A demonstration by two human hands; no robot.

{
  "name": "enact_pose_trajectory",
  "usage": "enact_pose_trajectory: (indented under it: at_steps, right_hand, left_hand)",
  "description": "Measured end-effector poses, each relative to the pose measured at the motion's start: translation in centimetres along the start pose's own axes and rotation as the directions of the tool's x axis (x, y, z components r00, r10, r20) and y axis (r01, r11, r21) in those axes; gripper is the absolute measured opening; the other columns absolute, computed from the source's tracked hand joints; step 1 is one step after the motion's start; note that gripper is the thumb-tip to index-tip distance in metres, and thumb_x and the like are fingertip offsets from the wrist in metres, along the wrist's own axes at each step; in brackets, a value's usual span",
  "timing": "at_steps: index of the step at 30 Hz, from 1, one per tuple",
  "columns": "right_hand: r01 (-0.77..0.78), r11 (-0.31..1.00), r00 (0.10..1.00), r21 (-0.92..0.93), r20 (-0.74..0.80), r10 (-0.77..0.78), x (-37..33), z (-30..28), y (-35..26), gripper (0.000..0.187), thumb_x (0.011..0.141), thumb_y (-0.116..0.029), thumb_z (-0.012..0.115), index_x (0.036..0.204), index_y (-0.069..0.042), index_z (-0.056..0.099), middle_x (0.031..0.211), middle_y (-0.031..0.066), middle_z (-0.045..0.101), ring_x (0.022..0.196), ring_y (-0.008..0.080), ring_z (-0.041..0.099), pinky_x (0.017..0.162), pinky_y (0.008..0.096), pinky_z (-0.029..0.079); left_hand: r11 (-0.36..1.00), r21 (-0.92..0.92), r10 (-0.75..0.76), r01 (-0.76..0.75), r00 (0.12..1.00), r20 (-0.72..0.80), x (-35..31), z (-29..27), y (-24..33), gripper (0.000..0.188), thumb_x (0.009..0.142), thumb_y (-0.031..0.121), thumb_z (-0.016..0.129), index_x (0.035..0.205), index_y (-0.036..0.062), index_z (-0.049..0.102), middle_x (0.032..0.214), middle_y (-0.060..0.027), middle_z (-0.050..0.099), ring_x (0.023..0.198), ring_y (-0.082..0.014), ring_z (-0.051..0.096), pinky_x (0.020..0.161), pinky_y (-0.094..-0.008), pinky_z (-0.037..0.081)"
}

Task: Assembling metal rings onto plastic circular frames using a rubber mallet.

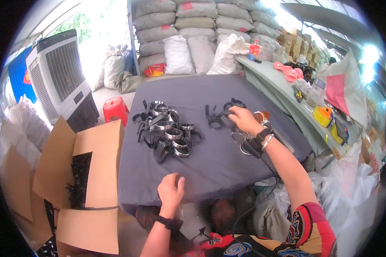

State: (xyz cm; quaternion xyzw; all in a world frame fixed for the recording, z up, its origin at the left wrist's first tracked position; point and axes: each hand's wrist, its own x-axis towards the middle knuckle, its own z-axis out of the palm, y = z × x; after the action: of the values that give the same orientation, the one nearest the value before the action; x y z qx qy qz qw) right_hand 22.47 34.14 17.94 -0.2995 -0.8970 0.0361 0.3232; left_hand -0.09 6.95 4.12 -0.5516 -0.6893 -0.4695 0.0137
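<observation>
My left hand (171, 190) hovers by the front edge of the grey cloth-covered table (210, 175), its fingers curled in and nothing visible in them. Farther off to the right, my right hand (243, 121) has its fingertips closed on a black plastic ring part (228, 115), partly hidden by the fingers. Beside it lie another black ring (215, 124) and some silver metal rings (238, 137), close to the wrist. On the table's left half is a pile of black clamp-like parts with silver rings (164, 125). Both wrists wear black bands.
An open cardboard box (101, 150) with black parts inside stands left of the table. Behind it are a red stool (115, 109) and an air cooler (60, 77). A side table (272, 79) at right carries pink items and yellow tape (323, 115). Stacked sacks (197, 21) line the back.
</observation>
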Motion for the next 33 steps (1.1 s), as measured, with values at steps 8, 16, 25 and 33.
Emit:
enact_pose_trajectory:
  at_steps: [8, 16, 25, 33]
  right_hand:
    - [-0.518, 0.585, 0.686, 0.624, 0.712, -0.152, -9.9, 1.7, -11.0, 0.032, 0.093, -0.023, 0.054, 0.116, 0.001, 0.057, 0.083, 0.0018, 0.057, 0.076, 0.0085, 0.055, 0.064, 0.0261, 0.050]
    - [-0.291, 0.926, 0.943, -0.240, 0.093, 0.320, -12.9, 4.5, -4.7, 0.030, 0.080, -0.025, 0.063, 0.090, 0.003, 0.059, 0.093, 0.0235, 0.058, 0.085, 0.0384, 0.061, 0.074, 0.0449, 0.051]
    - [0.046, 0.976, 0.939, -0.214, 0.343, 0.031, -15.6, 4.5, -3.0, 0.010, 0.079, -0.010, 0.057, 0.086, -0.003, 0.059, 0.088, 0.0175, 0.058, 0.082, 0.0348, 0.061, 0.069, 0.0434, 0.051]
    - [-0.115, 0.989, 0.964, -0.090, 0.228, 0.133, -14.3, 2.3, -7.1, 0.057, 0.069, -0.028, 0.072, 0.116, -0.001, 0.054, 0.114, 0.0177, 0.053, 0.107, 0.0349, 0.052, 0.089, 0.0423, 0.046]
  left_hand:
    - [0.903, -0.187, 0.401, -0.387, 0.915, 0.038, -1.5, -1.7, 3.3, 0.038, 0.086, 0.024, 0.062, 0.113, -0.0010, 0.054, 0.102, -0.0136, 0.059, 0.093, -0.0203, 0.057, 0.071, -0.0348, 0.048]
    - [0.620, -0.576, -0.306, 0.532, 0.841, 0.447, -7.0, -2.5, 1.7, 0.016, 0.084, 0.008, 0.066, 0.074, 0.0008, 0.056, 0.064, 0.0047, 0.054, 0.059, -0.0048, 0.047, 0.051, -0.0229, 0.039]
    - [0.503, -0.634, -0.436, 0.588, 0.806, 0.401, -9.1, -1.7, -0.9, 0.027, 0.092, 0.017, 0.054, 0.069, 0.0035, 0.053, 0.065, 0.0005, 0.054, 0.063, -0.0082, 0.049, 0.061, -0.0248, 0.040]
    - [0.512, -0.647, -0.419, 0.564, 0.822, 0.385, -8.8, -1.0, -1.4, 0.025, 0.092, 0.015, 0.055, 0.069, 0.0039, 0.054, 0.067, 0.0013, 0.055, 0.062, -0.0070, 0.047, 0.060, -0.0237, 0.038]
